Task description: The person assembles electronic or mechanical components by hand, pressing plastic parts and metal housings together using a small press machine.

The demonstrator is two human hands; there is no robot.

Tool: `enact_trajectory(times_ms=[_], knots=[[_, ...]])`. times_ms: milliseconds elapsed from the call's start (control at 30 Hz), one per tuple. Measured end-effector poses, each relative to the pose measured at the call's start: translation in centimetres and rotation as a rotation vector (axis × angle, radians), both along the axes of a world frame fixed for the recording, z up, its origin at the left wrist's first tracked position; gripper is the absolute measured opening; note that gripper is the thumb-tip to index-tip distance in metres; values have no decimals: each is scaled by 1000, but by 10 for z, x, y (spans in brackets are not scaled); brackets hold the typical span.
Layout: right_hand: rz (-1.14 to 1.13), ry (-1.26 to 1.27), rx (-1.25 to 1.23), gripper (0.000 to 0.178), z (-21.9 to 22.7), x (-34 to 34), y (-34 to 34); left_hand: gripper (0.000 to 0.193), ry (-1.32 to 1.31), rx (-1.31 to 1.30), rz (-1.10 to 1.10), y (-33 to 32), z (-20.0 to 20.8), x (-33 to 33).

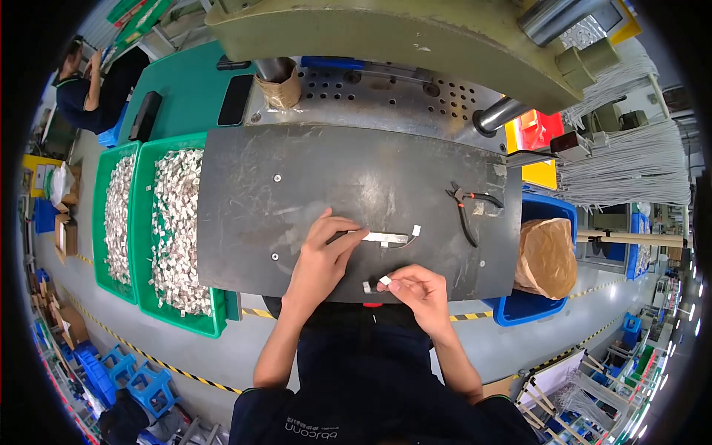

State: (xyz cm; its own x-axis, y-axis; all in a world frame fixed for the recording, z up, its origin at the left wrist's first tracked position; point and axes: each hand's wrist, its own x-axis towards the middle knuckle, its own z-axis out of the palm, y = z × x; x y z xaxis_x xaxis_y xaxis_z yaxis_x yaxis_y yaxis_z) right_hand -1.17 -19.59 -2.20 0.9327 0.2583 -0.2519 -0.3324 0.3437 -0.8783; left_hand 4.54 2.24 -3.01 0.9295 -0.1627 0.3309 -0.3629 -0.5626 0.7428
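My left hand (pixel 320 256) is closed, thumb and fingertips pinching the left end of a short silvery metal strip (pixel 389 237) on the dark work plate (pixel 297 193). My right hand (pixel 421 295), near the plate's front edge, pinches a small white block-shaped piece (pixel 385 280). Just left of it lies another small white piece (pixel 366 287). A white tab (pixel 416 230) stands off the strip's right end, with a thin dark line like a wire curving below it. What my left fingertips cover is hidden.
Pliers with orange-black handles (pixel 464 211) lie on the right. Green bins (pixel 222 319) of small white pieces flank the left side; a blue bin (pixel 508 315) with a brown paper bag (pixel 547 259) stands right. A press beam (pixel 400 37) crosses overhead. A person (pixel 81 93) is far left.
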Motion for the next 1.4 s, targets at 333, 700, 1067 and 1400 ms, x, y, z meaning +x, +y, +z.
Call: enact_trajectory(times_ms=[333,700,1067,1400], knots=[[-112,35,-110,16,4,12,10,17,65,-184,106,-23,-7,-11],[-302,-30,-311,13,-3,30,16,15,62,-219,148,-25,-6,-11],[-374,-21,-320,16,1,35,35,15,39,-239,140,-24,-7,-12],[-355,35,-304,13,1,34,33,16,45,-263,154,-24,-9,-14]])
